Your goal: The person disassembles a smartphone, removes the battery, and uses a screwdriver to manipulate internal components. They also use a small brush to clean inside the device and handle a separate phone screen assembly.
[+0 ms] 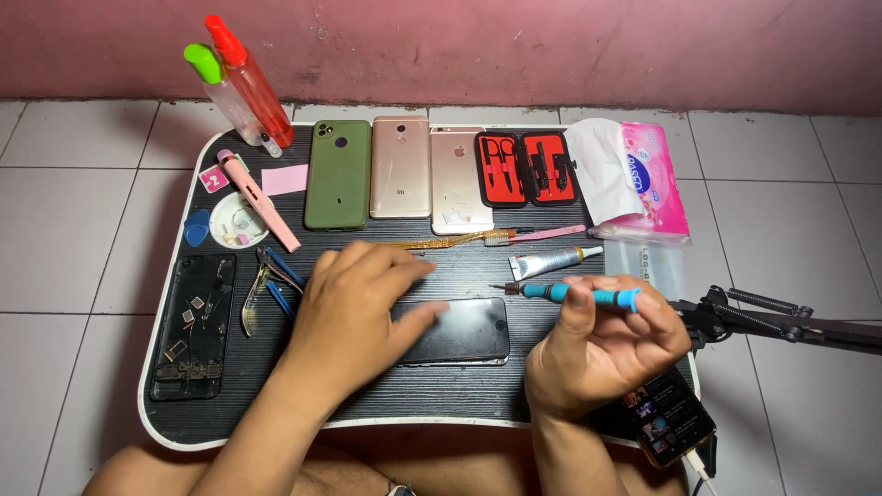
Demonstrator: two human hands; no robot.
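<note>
— Two spray bottles, what colour are their caps, and where do they stand from your seat?

— One green-capped spray bottle [219, 90] and one red spray bottle [250, 78] lean at the far left corner of your black lap table [413, 390]. Along the left edge you have an opened phone body [193, 326], and just beside it a pair of tweezers [255, 298] and a small round dish [237, 220] with a pink tool [258, 200] lying across it.

— And your left hand?

— Your left hand [354, 312] lies palm down with its fingers spread, its fingertips [424, 315] pressing the left end of the black phone [457, 331], which lies face up near the middle of the tabletop, closer to the near edge.

— What is behind it?

— Along the far edge you have three phones lying back up side by side: a green phone [338, 174], a rose-gold phone [401, 166] and a pale gold phone [458, 178]. Next to them lie an open red tool case [525, 169] and a pink tissue pack [643, 179] at the far right corner. A glue tube [551, 263] lies between the case and the black phone.

— And your right hand?

— Your right hand [602, 354] hovers over the right edge, palm turned up, pinching a blue-handled screwdriver [574, 293] between thumb and fingertips; its tip points left, above the tabletop, just clear of the black phone's right end. Under your wrist a lit phone [669, 421] shows a screen at the near right corner.
</note>
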